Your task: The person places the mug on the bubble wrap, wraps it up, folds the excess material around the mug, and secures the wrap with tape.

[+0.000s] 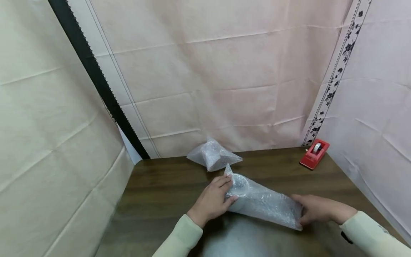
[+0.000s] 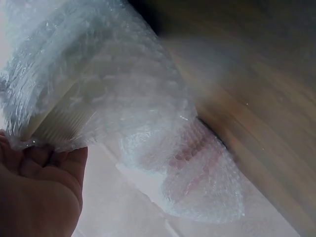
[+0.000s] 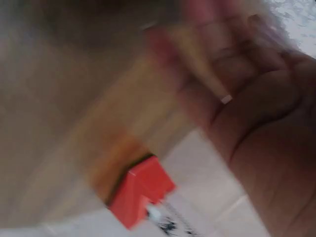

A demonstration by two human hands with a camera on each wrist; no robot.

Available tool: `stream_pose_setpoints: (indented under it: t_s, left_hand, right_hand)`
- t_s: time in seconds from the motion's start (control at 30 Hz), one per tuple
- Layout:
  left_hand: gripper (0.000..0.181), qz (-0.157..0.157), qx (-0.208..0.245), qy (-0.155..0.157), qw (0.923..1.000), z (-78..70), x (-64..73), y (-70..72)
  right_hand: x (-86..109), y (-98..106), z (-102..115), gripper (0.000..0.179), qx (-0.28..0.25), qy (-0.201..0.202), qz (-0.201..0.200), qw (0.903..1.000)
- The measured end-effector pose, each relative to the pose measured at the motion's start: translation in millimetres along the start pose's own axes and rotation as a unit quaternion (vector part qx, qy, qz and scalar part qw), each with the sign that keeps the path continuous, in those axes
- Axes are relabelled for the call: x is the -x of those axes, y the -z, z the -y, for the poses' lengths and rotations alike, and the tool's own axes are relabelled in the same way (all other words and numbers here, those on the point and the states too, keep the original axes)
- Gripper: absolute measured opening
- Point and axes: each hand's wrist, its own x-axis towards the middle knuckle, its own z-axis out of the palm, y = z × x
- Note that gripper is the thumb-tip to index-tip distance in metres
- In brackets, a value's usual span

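Note:
A sheet of bubble wrap (image 1: 266, 203) lies slantwise across the table, a round outline showing through its left part. My left hand (image 1: 213, 198) grips that left end, fingers over the top and thumb on the near side. In the left wrist view, a beige ridged item (image 2: 66, 118) shows dimly inside the bubble wrap (image 2: 128, 74), above my curled left fingers (image 2: 74, 163). At the right end of the sheet, my right hand (image 1: 318, 208) holds the edge between fingers and thumb. The right wrist view is blurred, with my right palm (image 3: 266, 113) beside a corner of bubble wrap (image 3: 296, 19).
Behind the sheet stands a second bubble-wrapped bundle (image 1: 213, 155), against the back cloth (image 1: 224, 89). A red tape dispenser (image 1: 314, 154) sits at the far right corner of the wooden table (image 1: 154, 200). Cloth hangs on the left and right sides too.

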Motion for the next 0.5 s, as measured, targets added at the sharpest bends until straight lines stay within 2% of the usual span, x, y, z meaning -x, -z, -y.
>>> stream_pose_setpoints:
  t_s: [0.1,0.17,0.23,0.33,0.4,0.5]
  left_hand:
    - [0.057,-0.004,0.012,0.002,0.9999,2.8,-0.6,1.7]
    - [0.055,-0.005,0.02,0.004,0.9998,3.9,-0.6,2.1]
    - [0.053,-0.006,0.03,0.005,0.9995,4.5,-0.5,2.4]
    - [0.051,-0.008,0.032,-0.004,0.9994,6.2,-1.1,2.4]
    - [0.05,-0.007,0.042,-0.013,0.999,8.0,-1.3,2.5]
    - [0.049,0.001,0.064,-0.022,0.9977,10.7,-1.6,1.7]
  right_hand:
    - [3.9,3.8,-7.5,0.033,-0.062,0.052,0.006,0.9967]
    - [6.1,8.0,-9.5,0.02,-0.079,0.073,0.004,0.9941]
    - [6.9,12.1,-9.1,0.016,-0.06,0.088,-0.014,0.9942]
    - [5.2,16.3,-2.5,0.018,0.017,0.103,-0.082,0.9911]
    - [3.0,18.6,3.9,0.02,0.068,0.127,-0.146,0.9787]
    - [-1.3,22.5,15.0,0.027,0.114,0.179,-0.244,0.9463]
